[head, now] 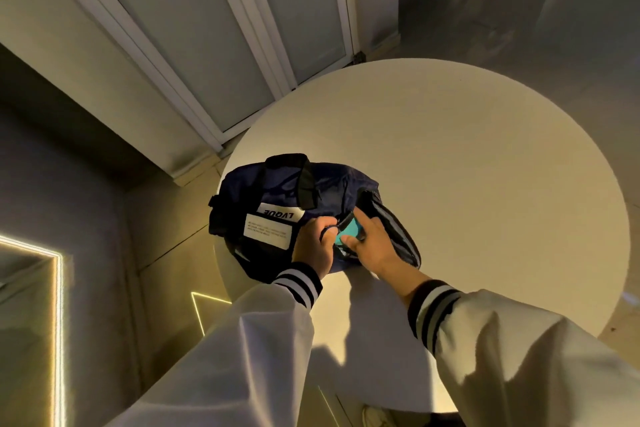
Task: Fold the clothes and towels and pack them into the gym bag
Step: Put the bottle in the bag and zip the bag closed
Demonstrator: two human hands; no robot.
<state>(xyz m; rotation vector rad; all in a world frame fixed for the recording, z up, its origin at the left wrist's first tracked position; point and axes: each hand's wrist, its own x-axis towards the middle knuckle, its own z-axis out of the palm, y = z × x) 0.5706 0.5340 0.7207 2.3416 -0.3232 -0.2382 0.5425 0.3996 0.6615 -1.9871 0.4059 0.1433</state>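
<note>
My left hand point(313, 246) grips the near lip of the navy gym bag point(277, 188) on the round table point(485, 166), while just beside it my right hand point(370, 243), fingers straight, presses teal cloth point(354, 228) into its mouth.

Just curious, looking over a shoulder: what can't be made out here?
Head view:
- Gym bag inside: hidden by its own sides.
- Teal cloth: mostly covered by right hand; kind unclear.
- Bag label small print: too small.
- Which bag part the left hand pinches: too dark.
</note>
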